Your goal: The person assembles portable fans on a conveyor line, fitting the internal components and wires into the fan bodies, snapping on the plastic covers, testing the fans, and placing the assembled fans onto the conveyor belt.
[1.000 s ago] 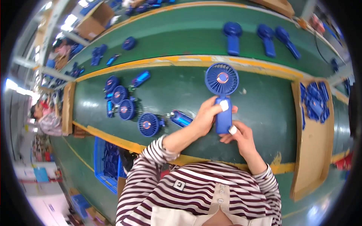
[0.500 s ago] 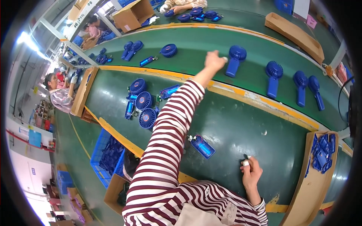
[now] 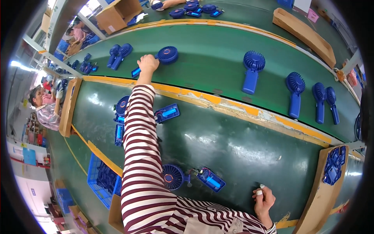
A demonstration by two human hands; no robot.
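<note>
My left hand (image 3: 148,64) reaches across to the green belt, its fingers curled over the right end of a blue handle half (image 3: 136,72) with a battery in it. A round blue fan head (image 3: 168,55) lies just right of that hand. My right hand (image 3: 265,201) stays low over the near table, its fingers bent together and white covers on some tips; anything between them is too small to make out. Left of it lies an open blue battery housing (image 3: 211,180) with wires, beside another fan head (image 3: 173,177) partly behind my left sleeve.
Whole blue handheld fans (image 3: 254,64) stand in a row along the belt's right. A cardboard tray (image 3: 311,202) holds blue plastic parts (image 3: 335,163) at right. More opened fans (image 3: 166,113) lie around my left arm. A blue crate (image 3: 93,177) sits low left; co-workers are beyond.
My left hand has moved left along the belt, from beside a standing fan to the handle half. The view has shifted, and a fan head now shows beside the near housing. The right hand stays about the same.
</note>
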